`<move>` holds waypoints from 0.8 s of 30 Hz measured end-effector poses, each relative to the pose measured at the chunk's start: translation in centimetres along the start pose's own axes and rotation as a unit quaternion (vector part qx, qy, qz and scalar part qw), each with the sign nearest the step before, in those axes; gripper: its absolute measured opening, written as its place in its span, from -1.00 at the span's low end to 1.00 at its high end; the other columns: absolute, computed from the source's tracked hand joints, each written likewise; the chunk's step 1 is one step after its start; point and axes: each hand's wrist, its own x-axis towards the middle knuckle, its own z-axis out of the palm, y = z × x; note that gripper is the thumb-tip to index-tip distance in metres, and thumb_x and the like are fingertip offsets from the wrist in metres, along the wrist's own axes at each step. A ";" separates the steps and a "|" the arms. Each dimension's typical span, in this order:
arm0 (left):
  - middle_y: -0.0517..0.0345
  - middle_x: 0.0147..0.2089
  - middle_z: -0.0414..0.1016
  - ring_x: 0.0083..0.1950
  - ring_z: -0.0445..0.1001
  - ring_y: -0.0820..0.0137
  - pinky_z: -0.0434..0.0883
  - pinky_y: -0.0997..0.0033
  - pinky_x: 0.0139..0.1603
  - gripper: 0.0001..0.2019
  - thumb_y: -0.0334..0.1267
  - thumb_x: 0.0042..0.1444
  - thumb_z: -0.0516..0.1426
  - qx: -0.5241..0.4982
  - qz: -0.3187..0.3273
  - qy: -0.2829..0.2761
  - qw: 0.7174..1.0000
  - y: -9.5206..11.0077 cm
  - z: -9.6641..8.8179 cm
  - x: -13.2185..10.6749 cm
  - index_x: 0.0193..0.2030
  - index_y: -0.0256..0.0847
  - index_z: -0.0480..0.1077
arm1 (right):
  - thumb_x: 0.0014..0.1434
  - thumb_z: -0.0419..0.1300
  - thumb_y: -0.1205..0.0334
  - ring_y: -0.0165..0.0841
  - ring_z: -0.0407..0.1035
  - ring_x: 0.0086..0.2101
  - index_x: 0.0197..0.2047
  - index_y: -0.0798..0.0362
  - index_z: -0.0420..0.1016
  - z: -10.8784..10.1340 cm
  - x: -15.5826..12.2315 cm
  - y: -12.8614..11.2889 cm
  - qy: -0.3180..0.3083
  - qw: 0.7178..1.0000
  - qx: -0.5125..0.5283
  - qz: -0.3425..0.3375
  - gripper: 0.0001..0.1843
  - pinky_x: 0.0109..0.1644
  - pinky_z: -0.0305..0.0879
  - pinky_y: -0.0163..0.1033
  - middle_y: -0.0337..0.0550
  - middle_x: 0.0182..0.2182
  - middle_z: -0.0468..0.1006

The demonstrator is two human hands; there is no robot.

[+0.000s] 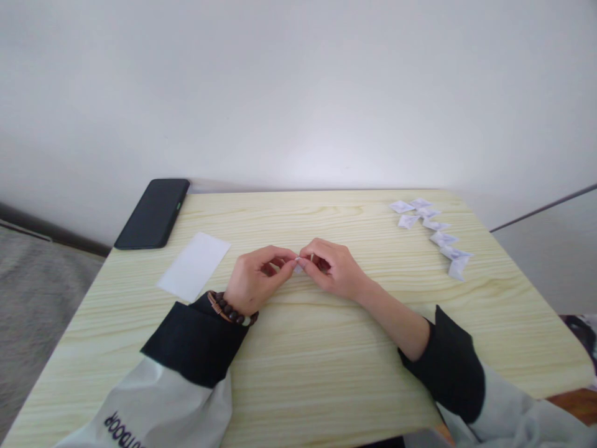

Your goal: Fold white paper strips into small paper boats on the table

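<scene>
The work in hand looks partly done. Both hands meet near the middle of the worktop (326,361): the left hand (259,277) and the right hand (333,267) each pinch the same small white scrap (298,270) between thumb and forefinger, the fingertips of the 2 hands nearly touching. Only a little of the scrap shows beneath the fingers, so its exact shape, and how many of its folds are made, cannot be told; I would judge it to be partway through folding. At the far right of the worktop, well apart from the hands, lie about 8 folded pieces (443,239) in a loose, crooked line, some touching or overlapping, so the count is not certain. They look much alike, pointed and creased, and I take them to be finished. On the other side, just beyond the left wrist, a white sheet (194,266) lies flat and shows no folds; whether it is 1 layer or a thin stack cannot be told. It seems to be paper not yet worked, so the scrap in the fingers and that sheet appear to be what is left. A dark phone (153,213) lies at the far left corner, apart from the sheet and the hands.
</scene>
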 end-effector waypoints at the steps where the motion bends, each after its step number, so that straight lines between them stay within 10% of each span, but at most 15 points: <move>1: 0.13 -0.42 0.56 -0.47 0.46 0.46 0.40 0.55 -0.49 -0.82 -0.18 0.02 0.18 0.010 0.007 0.001 1.000 0.0 0.0 0.0 -0.36 -0.25 0.50 | 0.21 0.07 0.27 -0.53 0.23 -0.52 -0.29 0.09 0.39 0.1 -0.1 0.0 -0.002 1.000 -0.009 -0.003 -0.90 -0.41 0.17 -0.40 -0.25 -0.45 0.39; 10: 0.18 -0.41 0.54 -0.43 0.46 0.46 0.41 0.56 -0.49 -0.92 -0.30 0.03 0.14 0.056 0.065 0.002 0.996 -0.2 0.1 -0.3 -0.38 -0.18 0.47 | 0.15 0.08 0.33 -0.53 0.29 -0.55 -0.37 0.08 0.42 0.3 -0.1 -0.5 0.007 0.995 -0.101 -0.024 -0.88 -0.44 0.17 -0.41 -0.24 -0.46 0.48; 24: 0.08 -0.30 0.56 -0.42 0.49 0.44 0.48 0.52 -0.49 -0.80 -0.16 0.01 0.19 -0.102 -0.043 0.042 0.993 -0.3 0.1 0.2 -0.33 -0.27 0.46 | 0.17 0.10 0.27 -0.51 0.39 -0.55 -0.37 0.09 0.43 0.1 0.0 0.0 0.087 0.994 0.014 0.059 -0.87 -0.46 0.30 -0.43 -0.22 -0.50 0.51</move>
